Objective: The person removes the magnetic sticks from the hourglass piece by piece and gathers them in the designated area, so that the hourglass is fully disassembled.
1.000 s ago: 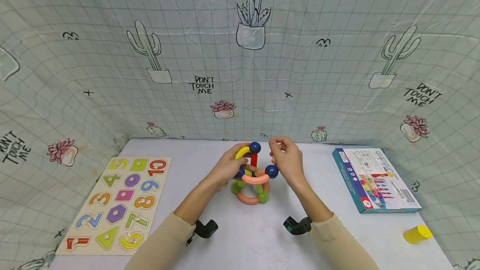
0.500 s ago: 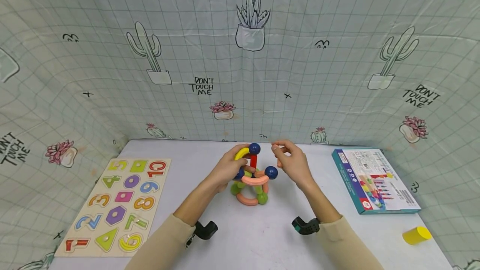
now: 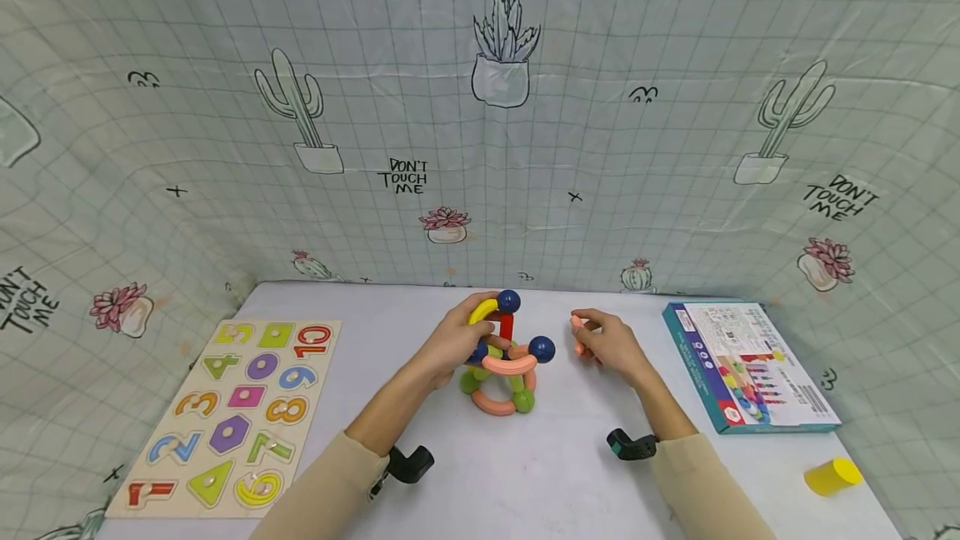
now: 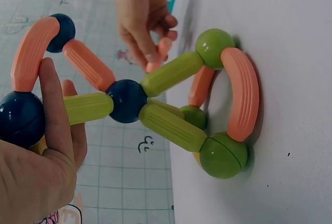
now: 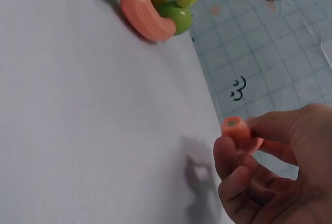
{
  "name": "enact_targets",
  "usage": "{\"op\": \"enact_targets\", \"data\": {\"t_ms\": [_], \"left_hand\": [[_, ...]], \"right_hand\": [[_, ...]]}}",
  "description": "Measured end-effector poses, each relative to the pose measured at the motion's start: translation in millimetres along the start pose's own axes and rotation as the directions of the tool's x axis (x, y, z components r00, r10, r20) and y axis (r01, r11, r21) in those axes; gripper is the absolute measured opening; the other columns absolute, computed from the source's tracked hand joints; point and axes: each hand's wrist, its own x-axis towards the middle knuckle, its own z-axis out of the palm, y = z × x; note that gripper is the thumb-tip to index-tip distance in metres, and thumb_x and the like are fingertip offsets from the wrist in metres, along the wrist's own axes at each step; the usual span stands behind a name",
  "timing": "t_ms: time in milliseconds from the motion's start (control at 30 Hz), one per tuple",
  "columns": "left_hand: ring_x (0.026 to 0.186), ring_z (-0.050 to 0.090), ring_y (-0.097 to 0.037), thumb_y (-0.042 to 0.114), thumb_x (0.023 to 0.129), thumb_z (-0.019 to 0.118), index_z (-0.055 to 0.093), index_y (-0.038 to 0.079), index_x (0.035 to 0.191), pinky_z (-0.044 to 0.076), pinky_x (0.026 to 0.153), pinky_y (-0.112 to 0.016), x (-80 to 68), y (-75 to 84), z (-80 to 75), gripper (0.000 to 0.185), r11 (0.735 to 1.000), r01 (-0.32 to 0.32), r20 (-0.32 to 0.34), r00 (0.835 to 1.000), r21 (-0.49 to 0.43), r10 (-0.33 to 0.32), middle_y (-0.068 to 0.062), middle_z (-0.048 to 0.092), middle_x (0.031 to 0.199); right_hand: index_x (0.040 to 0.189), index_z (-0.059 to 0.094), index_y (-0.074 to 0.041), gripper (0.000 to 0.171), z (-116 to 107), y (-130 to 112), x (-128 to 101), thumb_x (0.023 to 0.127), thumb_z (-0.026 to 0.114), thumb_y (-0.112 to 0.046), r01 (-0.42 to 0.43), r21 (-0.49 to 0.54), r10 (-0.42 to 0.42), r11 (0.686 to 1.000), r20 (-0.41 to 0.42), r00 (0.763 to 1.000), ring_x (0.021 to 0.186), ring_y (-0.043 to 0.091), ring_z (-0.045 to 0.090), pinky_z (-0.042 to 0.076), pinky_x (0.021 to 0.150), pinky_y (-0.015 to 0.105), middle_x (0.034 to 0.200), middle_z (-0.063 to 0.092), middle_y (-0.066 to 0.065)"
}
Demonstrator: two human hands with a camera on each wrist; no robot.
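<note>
My left hand grips the upper part of a magnetic ball-and-rod model in the middle of the table. In the left wrist view, its fingers lie around a yellow-green rod beside a blue ball. The model's base has green balls joined by curved orange rods. A blue ball tops a yellow curved rod, and a red rod stands below. To the right, apart from the model, my right hand pinches a curved orange rod between thumb and fingers.
A wooden number-and-shape puzzle board lies at the left. On the right are a flat toy box and, nearer the front edge, a yellow cylinder. Behind the table hangs a cactus-print cloth.
My right hand has drawn away from the model, to the right and slightly towards me, carrying the orange rod. My left hand keeps its grip on the model, nearly still.
</note>
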Motion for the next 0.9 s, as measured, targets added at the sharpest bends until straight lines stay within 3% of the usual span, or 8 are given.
{"op": "enact_targets", "data": {"t_ms": [300,900], "left_hand": [[0.094,0.072,-0.024,0.007,0.105,0.044,0.041,0.018,0.152,0.058,0.070,-0.026,-1.4,-1.1,-0.7,0.048,1.000,-0.006,0.004,1.000,-0.017,0.006,-0.018,0.053,0.141],[0.096,0.072,-0.024,0.007,0.105,0.043,0.041,0.017,0.152,0.057,0.071,-0.026,-0.4,-1.8,-1.1,0.048,1.000,-0.025,0.033,0.999,-0.014,0.025,-0.018,0.054,0.139]], "right_hand": [[0.145,0.051,-0.003,0.049,0.3,10.0,0.4,0.100,0.057,-0.019,-0.033,-0.141,0.037,0.989,0.024,0.999,0.052,0.015,0.059,0.047,0.048,0.031,0.071,0.066,0.003],[0.143,0.052,0.000,0.048,-1.0,11.7,-1.4,0.099,0.059,-0.017,-0.055,-0.129,0.059,0.990,0.028,0.998,0.048,0.015,0.059,0.053,0.050,0.032,0.071,0.065,0.006]]}}
